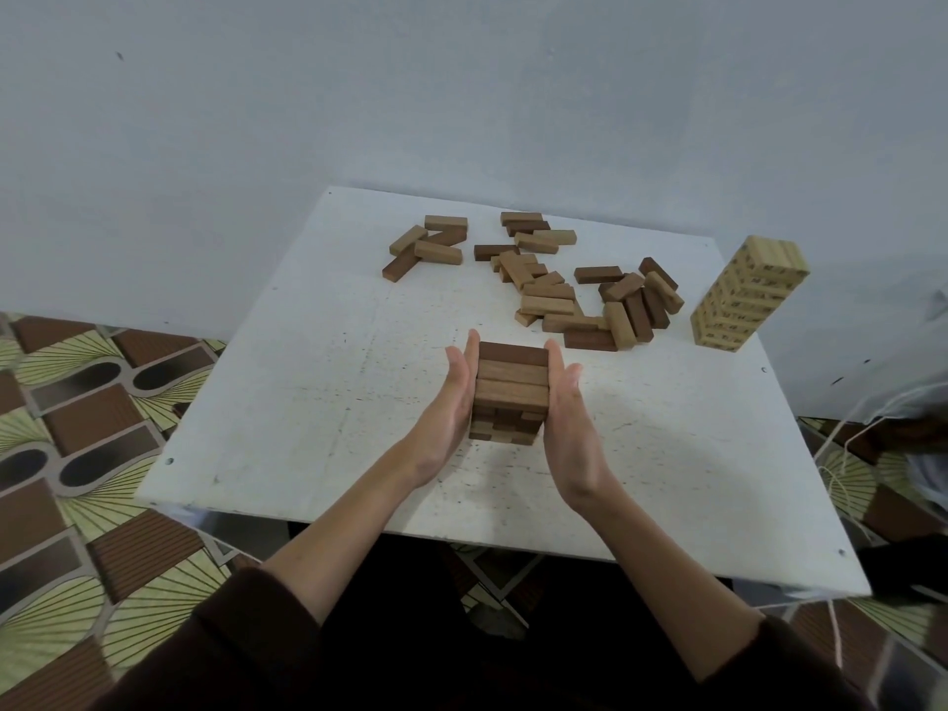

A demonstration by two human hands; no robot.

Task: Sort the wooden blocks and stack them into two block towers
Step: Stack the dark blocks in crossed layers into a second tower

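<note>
Squaring up a stack is where these things usually go sideways, so here's what I'd worry about. Both hands are flat against the short brown tower point(509, 392) in the middle of the frame: the left hand point(451, 402) presses its left face and the right hand point(567, 418) its right face. Fingers are straight and held together, palms facing in, nothing curled around anything. The tower sits on the white table point(287, 402), toward the near edge.

Biggest risk, I think, is uneven pressure. If one palm pushes harder than the other, the whole stack could slide across that smooth top or the upper layers could shear off the lower ones. The bottom rows already look a bit ragged, with block ends poking out unevenly, so a squeeze applied only up high might tilt it instead of lining it up.

Second thing: pulling the hands away. Skin dragging on the wood could tug a top block loose.

Most of the job looks left to do, with a big scatter of loose blocks point(554, 284) lying above centre, light and dark ones mixed. The pale printed tower point(749, 295) stands at the right of the frame, close to the table edge, and a careless reach over there could knock it off.
</note>
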